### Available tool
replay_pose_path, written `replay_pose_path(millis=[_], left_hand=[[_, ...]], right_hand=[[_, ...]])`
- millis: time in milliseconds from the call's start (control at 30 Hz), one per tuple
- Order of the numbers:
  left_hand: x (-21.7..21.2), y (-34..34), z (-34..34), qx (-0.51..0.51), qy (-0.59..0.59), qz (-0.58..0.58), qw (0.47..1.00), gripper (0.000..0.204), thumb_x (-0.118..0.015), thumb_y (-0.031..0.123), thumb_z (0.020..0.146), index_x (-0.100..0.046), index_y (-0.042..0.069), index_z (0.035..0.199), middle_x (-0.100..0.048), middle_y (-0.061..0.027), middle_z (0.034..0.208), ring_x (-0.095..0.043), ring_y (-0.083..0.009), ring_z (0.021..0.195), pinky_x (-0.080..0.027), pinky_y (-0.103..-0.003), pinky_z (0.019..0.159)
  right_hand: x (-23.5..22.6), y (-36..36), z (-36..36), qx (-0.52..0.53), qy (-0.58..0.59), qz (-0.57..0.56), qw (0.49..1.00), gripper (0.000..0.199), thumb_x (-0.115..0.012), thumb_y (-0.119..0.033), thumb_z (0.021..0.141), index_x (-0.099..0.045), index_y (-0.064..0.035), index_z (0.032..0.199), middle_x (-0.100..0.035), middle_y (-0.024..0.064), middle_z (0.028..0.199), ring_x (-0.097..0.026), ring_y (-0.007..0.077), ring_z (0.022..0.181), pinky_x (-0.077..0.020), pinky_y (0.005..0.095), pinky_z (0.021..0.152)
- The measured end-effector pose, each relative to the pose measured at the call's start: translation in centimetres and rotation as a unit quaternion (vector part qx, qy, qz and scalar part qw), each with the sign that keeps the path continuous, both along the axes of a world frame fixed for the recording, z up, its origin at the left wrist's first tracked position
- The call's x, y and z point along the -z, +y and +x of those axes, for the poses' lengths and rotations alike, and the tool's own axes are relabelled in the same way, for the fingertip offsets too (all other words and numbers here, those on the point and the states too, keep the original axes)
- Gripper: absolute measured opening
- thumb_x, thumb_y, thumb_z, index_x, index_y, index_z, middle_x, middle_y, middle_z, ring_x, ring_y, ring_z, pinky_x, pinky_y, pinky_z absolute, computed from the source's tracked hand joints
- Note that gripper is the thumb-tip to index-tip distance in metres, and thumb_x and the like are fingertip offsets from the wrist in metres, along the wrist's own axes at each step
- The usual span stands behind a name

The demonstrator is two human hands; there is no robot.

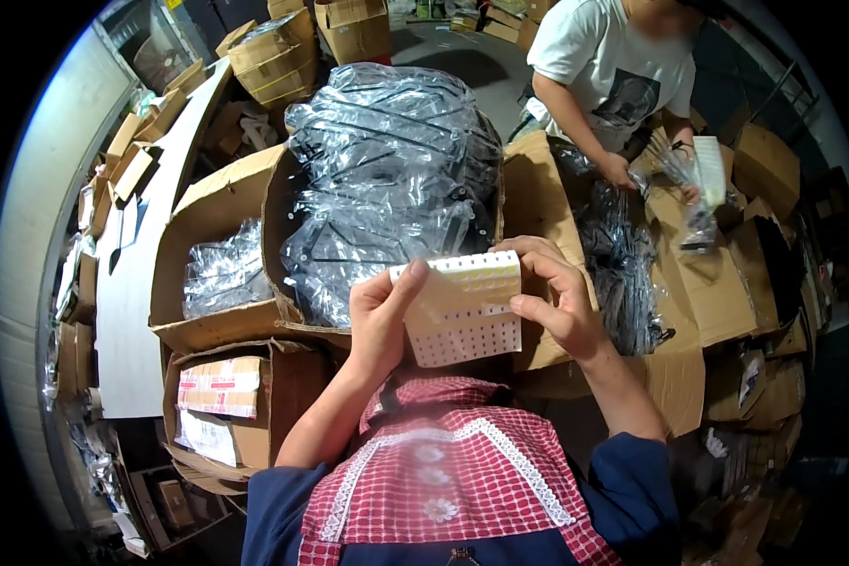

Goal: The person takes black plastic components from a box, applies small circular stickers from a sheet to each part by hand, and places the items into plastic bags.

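Note:
A white sheet of small stickers (pixel 464 330), yellowish across its upper part, is held up in front of my chest. My left hand (pixel 384 316) grips its left edge, thumb on the face. At the right edge my right hand (pixel 558 297) pinches it between thumb and fingers. Just beyond the sheet, a large cardboard box is heaped with clear plastic bags (pixel 387 160) that have thin black rods or parts inside.
To the left stands an open box of bagged parts (pixel 224 269), above a taped carton (pixel 219 387). A long pale table (pixel 127 311) lies farther left. At the far right a co-worker (pixel 613 85) handles a bag and a white sheet over open boxes holding more bags (pixel 618 255).

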State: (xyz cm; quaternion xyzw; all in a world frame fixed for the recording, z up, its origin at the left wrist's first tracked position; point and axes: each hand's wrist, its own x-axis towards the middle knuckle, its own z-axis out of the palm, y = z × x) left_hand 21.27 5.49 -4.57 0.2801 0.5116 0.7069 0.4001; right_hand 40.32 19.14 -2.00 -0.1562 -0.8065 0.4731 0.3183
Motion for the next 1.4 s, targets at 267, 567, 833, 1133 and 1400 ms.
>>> replay_pose_path(millis=[267,567,833,1133,1400], left_hand=[[1.1,-0.3,0.0,0.01,-0.007,-0.006,1.0,0.034,-0.063,0.028,0.098,-0.07,-0.003,0.086,-0.07,-0.0039,0.076,-0.06,-0.0049,0.066,-0.044,-0.02,0.059],[0.2,-1.1,0.5,0.048,0.041,-0.004,0.998,0.032,-0.06,0.025,0.099,-0.071,-0.004,0.106,-0.072,-0.0073,0.087,-0.066,-0.0089,0.076,-0.051,-0.022,0.069],[0.2,-0.9,1.1,0.058,0.14,0.083,0.985,0.027,-0.059,0.014,0.098,-0.068,-0.004,0.116,-0.072,-0.0112,0.104,-0.066,-0.0114,0.089,-0.052,-0.024,0.079],[-0.5,-0.8,-0.3,0.062,0.461,0.205,0.861,0.021,-0.069,0.012,0.089,-0.071,-0.005,0.101,-0.069,-0.0195,0.113,-0.071,-0.0275,0.095,-0.055,-0.034,0.08],[-1.3,-1.0,-1.0,0.034,0.668,0.24,0.704,0.035,-0.078,0.02,0.08,-0.069,0.003,0.109,-0.07,-0.0107,0.116,-0.07,-0.0273,0.098,-0.059,-0.033,0.074]], right_hand=[[0.3,-0.2,-0.1,0.002,0.009,-0.029,1.0,0.02,-0.064,-0.015,0.072,-0.063,-0.0001,0.085,-0.065,0.0135,0.115,-0.053,0.0268,0.116,-0.0357,0.0398,0.103],[0.4,-0.2,0.2,0.005,0.014,-0.011,1.0,0.016,-0.065,-0.016,0.075,-0.06,-0.0013,0.081,-0.065,0.0145,0.117,-0.052,0.0271,0.118,-0.0345,0.0409,0.105],[0.7,-0.2,0.7,0.01,0.024,-0.102,0.994,0.018,-0.064,-0.017,0.077,-0.065,-0.001,0.084,-0.065,0.0128,0.116,-0.052,0.0232,0.117,-0.0361,0.0385,0.103],[1.1,-0.2,1.1,-0.026,0.077,-0.258,0.963,0.016,-0.064,-0.015,0.076,-0.066,-0.0023,0.084,-0.061,0.0126,0.12,-0.052,0.0189,0.114,-0.0389,0.0337,0.1],[1.3,-0.3,1.1,-0.044,0.086,-0.288,0.953,0.018,-0.062,-0.016,0.076,-0.066,-0.0008,0.084,-0.058,0.0136,0.122,-0.051,0.0191,0.113,-0.0383,0.0337,0.101]])
